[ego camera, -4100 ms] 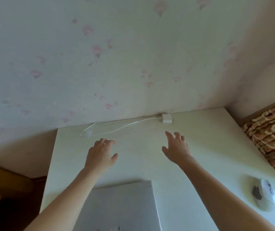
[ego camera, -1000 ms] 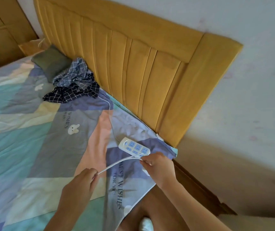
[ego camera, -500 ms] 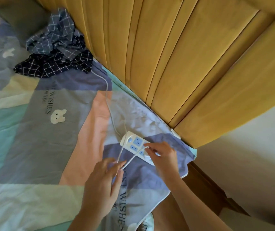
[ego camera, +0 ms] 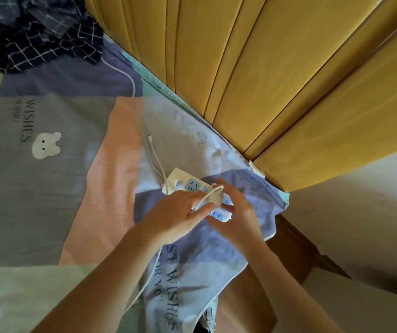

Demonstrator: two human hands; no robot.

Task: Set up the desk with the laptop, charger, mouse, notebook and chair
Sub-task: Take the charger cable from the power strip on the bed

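A white power strip (ego camera: 182, 181) with blue sockets lies on the bed sheet near the bed's corner. The white charger brick (ego camera: 216, 198) sits right over the strip's sockets. My right hand (ego camera: 237, 218) grips the brick, thumb on its far side and fingers low beside the strip. My left hand (ego camera: 174, 216) pinches the charger cable (ego camera: 204, 197) just beside the brick; the cable loops over my fingers and runs down under my left forearm. The brick's prongs are hidden, so whether they sit in a socket is unclear.
The yellow wooden headboard (ego camera: 252, 68) stands right behind the strip. A dark checked cloth (ego camera: 36, 37) is bunched at the top left. The strip's own cord (ego camera: 133, 92) and a loose white lead (ego camera: 153, 152) lie on the patchwork sheet (ego camera: 48, 176). A pale wall (ego camera: 361, 212) is at right.
I have turned from the desk to the bed. In the last second both hands have brought the charger brick and its cable onto the power strip, and the view has closed in.
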